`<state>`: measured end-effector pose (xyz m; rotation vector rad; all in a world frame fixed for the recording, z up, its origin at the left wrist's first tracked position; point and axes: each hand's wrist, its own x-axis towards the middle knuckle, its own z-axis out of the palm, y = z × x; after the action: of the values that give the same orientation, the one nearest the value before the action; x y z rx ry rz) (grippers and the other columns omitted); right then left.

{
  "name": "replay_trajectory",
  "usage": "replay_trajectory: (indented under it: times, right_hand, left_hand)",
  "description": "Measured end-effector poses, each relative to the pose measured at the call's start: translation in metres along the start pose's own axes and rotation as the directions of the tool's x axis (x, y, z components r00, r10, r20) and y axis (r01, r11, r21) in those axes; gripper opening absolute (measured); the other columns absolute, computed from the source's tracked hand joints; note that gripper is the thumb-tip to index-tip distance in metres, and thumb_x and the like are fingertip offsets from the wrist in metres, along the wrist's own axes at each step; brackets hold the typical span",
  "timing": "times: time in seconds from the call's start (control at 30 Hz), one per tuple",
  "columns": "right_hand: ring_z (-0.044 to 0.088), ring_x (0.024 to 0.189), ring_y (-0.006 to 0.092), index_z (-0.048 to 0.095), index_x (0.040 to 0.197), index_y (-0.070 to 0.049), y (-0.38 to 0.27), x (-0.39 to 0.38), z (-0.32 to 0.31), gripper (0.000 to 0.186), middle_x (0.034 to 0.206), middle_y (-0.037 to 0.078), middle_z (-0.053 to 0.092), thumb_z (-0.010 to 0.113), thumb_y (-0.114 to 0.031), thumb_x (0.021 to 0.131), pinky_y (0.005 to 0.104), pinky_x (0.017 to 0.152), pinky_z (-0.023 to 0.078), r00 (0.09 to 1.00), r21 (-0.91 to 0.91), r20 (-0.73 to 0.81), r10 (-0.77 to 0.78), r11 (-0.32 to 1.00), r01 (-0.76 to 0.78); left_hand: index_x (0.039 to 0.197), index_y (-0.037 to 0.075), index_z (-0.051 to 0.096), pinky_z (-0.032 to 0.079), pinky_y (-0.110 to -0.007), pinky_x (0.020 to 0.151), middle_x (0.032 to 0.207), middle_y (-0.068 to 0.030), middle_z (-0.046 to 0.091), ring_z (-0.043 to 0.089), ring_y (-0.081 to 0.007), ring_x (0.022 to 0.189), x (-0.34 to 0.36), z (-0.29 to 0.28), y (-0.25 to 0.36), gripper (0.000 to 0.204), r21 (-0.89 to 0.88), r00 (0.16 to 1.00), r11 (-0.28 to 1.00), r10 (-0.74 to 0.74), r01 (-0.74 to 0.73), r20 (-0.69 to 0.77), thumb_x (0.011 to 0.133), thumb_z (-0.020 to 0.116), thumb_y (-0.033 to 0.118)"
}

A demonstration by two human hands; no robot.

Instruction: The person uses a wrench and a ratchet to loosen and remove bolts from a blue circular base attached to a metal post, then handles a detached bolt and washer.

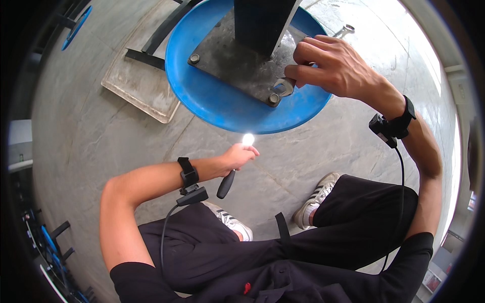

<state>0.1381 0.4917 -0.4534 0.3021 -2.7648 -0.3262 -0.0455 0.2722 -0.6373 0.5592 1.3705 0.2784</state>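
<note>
Two bolts [274, 98] visible | one wrench [284, 88], silvery, gripped by right hand [327, 65] | one lit lamp [247, 140], gripped by left hand [237, 157]

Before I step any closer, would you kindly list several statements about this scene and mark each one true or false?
1. The right hand grips a silver metal wrench. True.
2. The left hand is empty. False: it holds a black-handled tool with a bright white end.
3. A dark rectangular post rises from a flat, dark metal plate. True.
4. The plate sits over a square red dish. False: it sits over a round blue dish.
5. Black straps are fastened around both arms. True.
</note>
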Motion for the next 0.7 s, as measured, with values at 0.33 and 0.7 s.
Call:
replay_trajectory:
  times: [0.33, 0.7]
  right_hand:
    - [0.057, 0.051, 0.0145, 0.052, 0.119, -0.01, -0.07, -0.001, -0.019, 0.029, 0.08, 0.006, 0.059, 0.061, -0.02, 0.094, 0.0263, 0.04, 0.041, 0.842, 0.24, 0.297, 0.45, 0.819, -0.522]
    - [0.055, 0.049, 0.0179, 0.055, 0.101, -0.009, -0.069, 0.007, -0.015, 0.015, 0.072, 0.004, 0.052, 0.062, -0.02, 0.092, 0.0296, 0.041, 0.042, 0.836, 0.203, 0.27, 0.477, 0.821, -0.534]
  left_hand:
    - [0.1, 0.009, 0.062, 0.033, -0.023, 0.046, 0.072, 0.0051, 0.045, 0.037, -0.004, 0.052, 0.01, -0.007, -0.016, 0.017, -0.025, 1.0, 0.999, -0.021, 0.021, -0.005, 0.085, 0.055, 0.012]
    - [0.098, 0.009, 0.062, 0.032, -0.023, 0.045, 0.07, 0.0054, 0.043, 0.036, -0.0038, 0.052, 0.012, -0.015, -0.018, 0.015, -0.033, 0.999, 0.999, 0.0, -0.002, -0.045, 0.085, 0.056, 0.012]
